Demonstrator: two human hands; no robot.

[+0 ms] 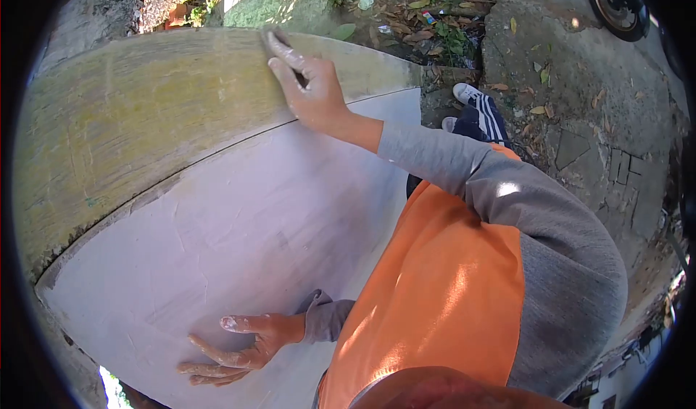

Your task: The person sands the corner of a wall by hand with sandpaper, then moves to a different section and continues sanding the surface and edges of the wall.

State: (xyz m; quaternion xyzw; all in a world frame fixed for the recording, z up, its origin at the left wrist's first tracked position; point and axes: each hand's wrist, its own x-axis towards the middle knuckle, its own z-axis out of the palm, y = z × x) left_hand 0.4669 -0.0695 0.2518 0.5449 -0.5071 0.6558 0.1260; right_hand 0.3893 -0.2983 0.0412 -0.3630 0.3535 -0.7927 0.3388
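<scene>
My right hand point(315, 93) is at the upper edge of a yellowish, streaked panel point(152, 112). Its fingers are closed and dusted white, with a thin dark piece partly visible under them; motion blur hides what it is. Lower left, my left hand point(243, 351) lies with fingers spread on a smooth whitish panel point(239, 228), holding nothing. White residue marks its thumb and fingers. A narrow dark seam runs between the yellowish and whitish surfaces.
My orange and grey shirt point(442, 293) fills the lower right. Shoes point(467, 93) stand on the ground beyond the panel. Leaves and litter point(424, 28) lie at the top, and a wheel point(620, 6) shows at the top right over cracked concrete point(573, 112).
</scene>
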